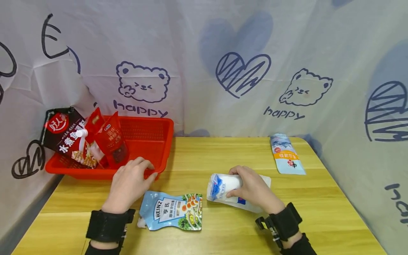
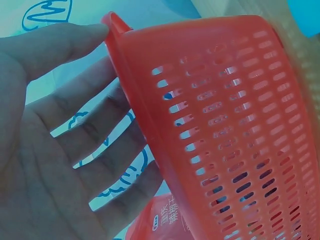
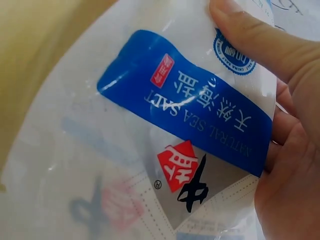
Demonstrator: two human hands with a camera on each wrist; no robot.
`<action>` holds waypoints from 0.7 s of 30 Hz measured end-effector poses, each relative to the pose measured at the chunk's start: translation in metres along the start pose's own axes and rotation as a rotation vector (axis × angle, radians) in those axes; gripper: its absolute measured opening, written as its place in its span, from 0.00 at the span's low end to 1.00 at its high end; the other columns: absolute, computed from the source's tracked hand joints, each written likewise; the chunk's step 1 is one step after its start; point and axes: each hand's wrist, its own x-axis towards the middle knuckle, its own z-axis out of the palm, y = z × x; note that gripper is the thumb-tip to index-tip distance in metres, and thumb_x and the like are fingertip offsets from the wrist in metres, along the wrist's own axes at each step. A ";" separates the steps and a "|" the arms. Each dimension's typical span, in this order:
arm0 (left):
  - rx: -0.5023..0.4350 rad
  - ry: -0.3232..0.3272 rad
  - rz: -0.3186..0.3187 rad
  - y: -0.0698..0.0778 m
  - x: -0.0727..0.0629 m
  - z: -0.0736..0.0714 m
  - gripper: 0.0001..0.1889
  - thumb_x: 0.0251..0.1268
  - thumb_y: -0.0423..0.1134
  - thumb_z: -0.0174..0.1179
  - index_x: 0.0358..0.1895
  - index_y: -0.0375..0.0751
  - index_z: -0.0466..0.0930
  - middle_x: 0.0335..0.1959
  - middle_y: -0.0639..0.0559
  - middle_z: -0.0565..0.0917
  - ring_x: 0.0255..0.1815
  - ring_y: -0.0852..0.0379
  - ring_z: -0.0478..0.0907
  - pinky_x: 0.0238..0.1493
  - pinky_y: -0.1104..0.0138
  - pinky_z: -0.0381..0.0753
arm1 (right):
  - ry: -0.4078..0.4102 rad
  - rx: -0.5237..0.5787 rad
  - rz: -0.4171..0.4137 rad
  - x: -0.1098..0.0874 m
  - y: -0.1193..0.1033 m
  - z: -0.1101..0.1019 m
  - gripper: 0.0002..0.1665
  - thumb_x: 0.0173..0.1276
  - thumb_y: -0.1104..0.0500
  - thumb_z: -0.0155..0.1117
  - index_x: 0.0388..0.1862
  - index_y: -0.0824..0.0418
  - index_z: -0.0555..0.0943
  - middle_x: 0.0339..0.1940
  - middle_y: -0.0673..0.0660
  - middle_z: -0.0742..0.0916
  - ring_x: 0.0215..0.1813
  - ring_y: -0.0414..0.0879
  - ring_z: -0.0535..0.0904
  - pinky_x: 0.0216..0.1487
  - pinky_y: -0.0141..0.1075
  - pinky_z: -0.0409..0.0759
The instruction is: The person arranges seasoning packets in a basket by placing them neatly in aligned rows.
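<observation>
A white bag of sea salt (image 1: pixel 225 185) lies across the middle of the table, its blue label (image 3: pixel 185 100) facing the right wrist camera. My right hand (image 1: pixel 253 187) grips it, thumb on one side and fingers round the other. At the front right corner of a red plastic basket (image 2: pixel 145 100), my left hand (image 1: pixel 130 182) holds the rim, thumb at the edge and fingers reaching behind it; the fingertips are hidden. Just in front of the basket, a light-blue Heinz pouch (image 1: pixel 172 211) lies flat between my two hands.
Inside the basket's left part stand a black seasoning packet (image 1: pixel 65 131) and a red packet (image 1: pixel 111 140). A light-blue and orange pouch (image 1: pixel 288 156) lies at the table's back right. Printed cloth (image 1: pixel 197 46) hangs behind and beside the wooden table (image 1: pixel 223 152).
</observation>
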 end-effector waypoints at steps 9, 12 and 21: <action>-0.081 0.083 0.010 0.018 0.004 0.003 0.16 0.63 0.44 0.74 0.50 0.41 0.87 0.49 0.45 0.86 0.43 0.44 0.81 0.40 0.51 0.83 | 0.135 0.013 -0.134 0.016 -0.027 -0.006 0.35 0.47 0.58 0.89 0.53 0.57 0.79 0.47 0.52 0.85 0.46 0.45 0.78 0.45 0.41 0.83; -0.186 0.091 0.048 0.030 0.007 0.004 0.19 0.65 0.46 0.73 0.54 0.42 0.85 0.52 0.47 0.85 0.46 0.46 0.82 0.42 0.52 0.85 | 0.168 0.013 -0.179 0.021 -0.036 -0.005 0.35 0.46 0.59 0.89 0.52 0.57 0.80 0.48 0.53 0.86 0.48 0.46 0.79 0.46 0.43 0.83; -0.399 -0.121 0.083 0.063 0.011 0.012 0.29 0.65 0.56 0.71 0.65 0.50 0.79 0.60 0.53 0.83 0.58 0.49 0.81 0.54 0.49 0.84 | 0.203 0.049 -0.295 0.033 -0.055 0.003 0.34 0.47 0.59 0.89 0.52 0.59 0.81 0.47 0.54 0.87 0.48 0.49 0.81 0.51 0.47 0.80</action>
